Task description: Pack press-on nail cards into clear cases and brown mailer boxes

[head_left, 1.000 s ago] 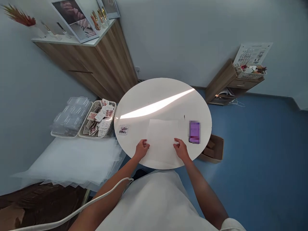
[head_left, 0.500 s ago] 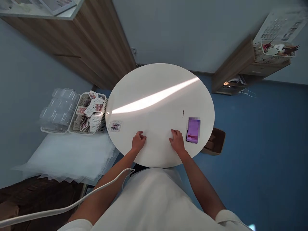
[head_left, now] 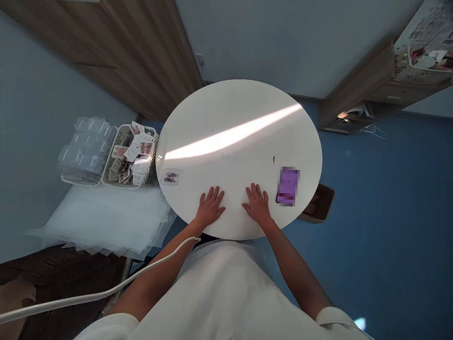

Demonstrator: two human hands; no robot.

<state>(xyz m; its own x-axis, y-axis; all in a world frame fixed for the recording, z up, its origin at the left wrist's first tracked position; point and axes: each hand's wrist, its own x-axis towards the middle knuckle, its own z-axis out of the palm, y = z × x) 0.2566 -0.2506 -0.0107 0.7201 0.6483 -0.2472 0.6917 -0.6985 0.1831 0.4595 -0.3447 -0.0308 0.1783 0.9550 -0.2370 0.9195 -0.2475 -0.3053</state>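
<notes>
My left hand (head_left: 210,208) lies flat on the near part of the round white table (head_left: 226,108), fingers spread, holding nothing. To its right, my right hand (head_left: 257,204) also rests flat with its fingers apart and nothing in it. A phone with a blurred purple screen (head_left: 288,186) lies just right of my right hand. Near the table's left edge is a small clear case (head_left: 171,177) with dark pieces inside. A small dark red mark or bit (head_left: 273,160) shows above the phone.
Left of the table stand a white basket of cards (head_left: 132,153) and a basket of stacked clear plastic boxes (head_left: 87,148), above translucent sheets (head_left: 109,217). A cardboard box (head_left: 320,204) is on the floor at right. A white cable (head_left: 106,293) crosses my left arm.
Both hands have opened from curled fingers to flat, spread ones on the table. The camera view has shifted a little, so the table sits slightly higher.
</notes>
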